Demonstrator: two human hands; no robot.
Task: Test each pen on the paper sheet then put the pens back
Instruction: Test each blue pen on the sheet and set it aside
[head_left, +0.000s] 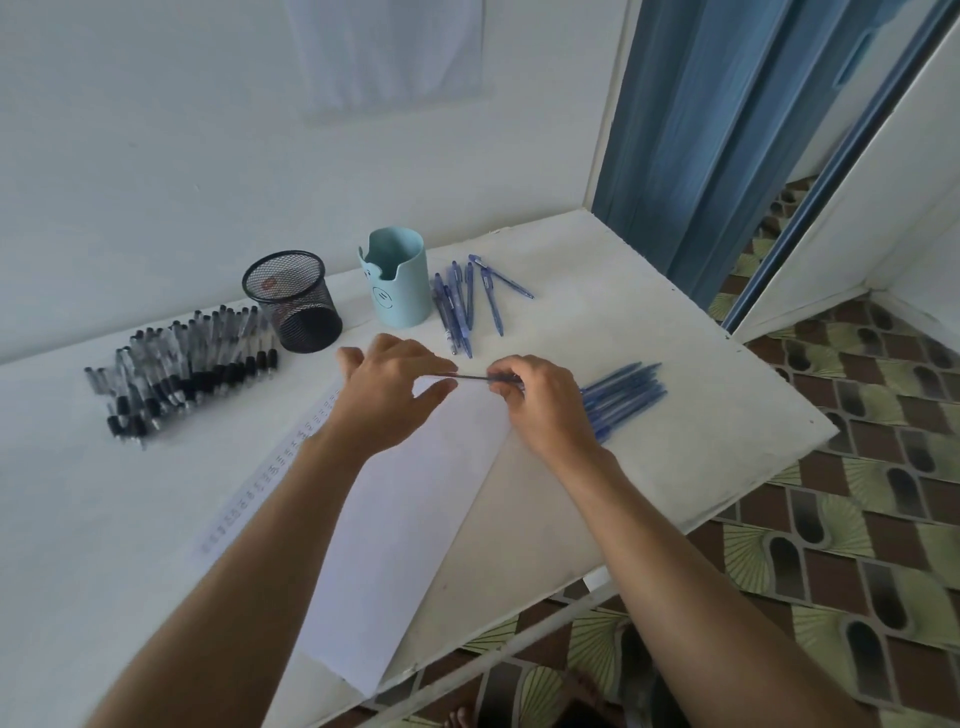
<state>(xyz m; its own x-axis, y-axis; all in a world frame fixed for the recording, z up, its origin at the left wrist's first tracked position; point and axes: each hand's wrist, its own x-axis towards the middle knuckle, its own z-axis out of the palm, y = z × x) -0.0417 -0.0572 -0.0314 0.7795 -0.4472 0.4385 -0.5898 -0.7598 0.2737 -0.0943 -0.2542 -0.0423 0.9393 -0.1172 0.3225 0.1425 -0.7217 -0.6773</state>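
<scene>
while left hand (387, 397) pinches, right hand (540, 402) grips slim pen (475, 378).

mesh cup (293, 306) left of notched cup (397, 280) | paper sheet (395, 519) before both | on table (649, 415)

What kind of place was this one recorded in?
Probably a room in a home: a plain white table against a white wall, a patterned tile floor and a blue folding door beside it.

Soft, even daylight (faint shadows), wide-angle bending at edges.
</scene>
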